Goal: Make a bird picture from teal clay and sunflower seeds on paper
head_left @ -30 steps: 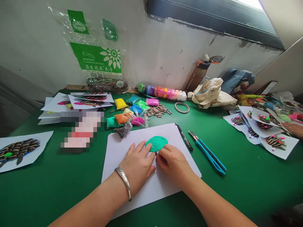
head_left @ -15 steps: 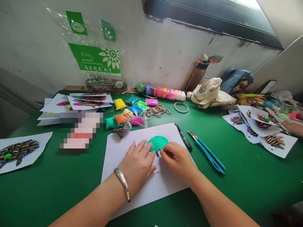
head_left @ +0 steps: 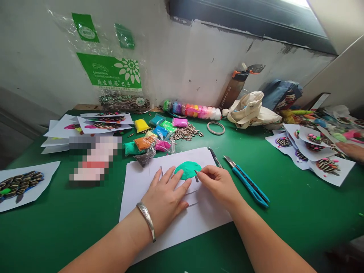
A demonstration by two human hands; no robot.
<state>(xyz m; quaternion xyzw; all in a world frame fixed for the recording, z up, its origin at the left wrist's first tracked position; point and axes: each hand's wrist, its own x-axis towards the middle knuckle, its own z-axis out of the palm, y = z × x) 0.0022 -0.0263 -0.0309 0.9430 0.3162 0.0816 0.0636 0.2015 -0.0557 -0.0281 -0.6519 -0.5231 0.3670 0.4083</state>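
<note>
A flat oval of green clay [head_left: 187, 169] lies on white paper sheets [head_left: 170, 223] on the green table [head_left: 298, 212]. My left hand [head_left: 166, 197], a silver bangle on its wrist, rests flat on the paper with fingers spread, fingertips at the clay's lower left edge. My right hand [head_left: 220, 184] is pinched on a sunflower seed [head_left: 196, 175] and holds it against the clay's lower right edge. A second seed sticks out just below the clay.
Coloured clay packets [head_left: 155, 138] and loose sunflower seeds [head_left: 187, 132] lie behind the paper. A blue utility knife [head_left: 247, 182] and a pen [head_left: 215, 157] lie to the right. Finished seed pictures [head_left: 19, 184] sit left and right. Another person's hand [head_left: 352, 151] shows at the right edge.
My right hand has moved up and right along the clay's lower edge, leaving one seed stuck in and holding another. My left hand stays pressing the paper.
</note>
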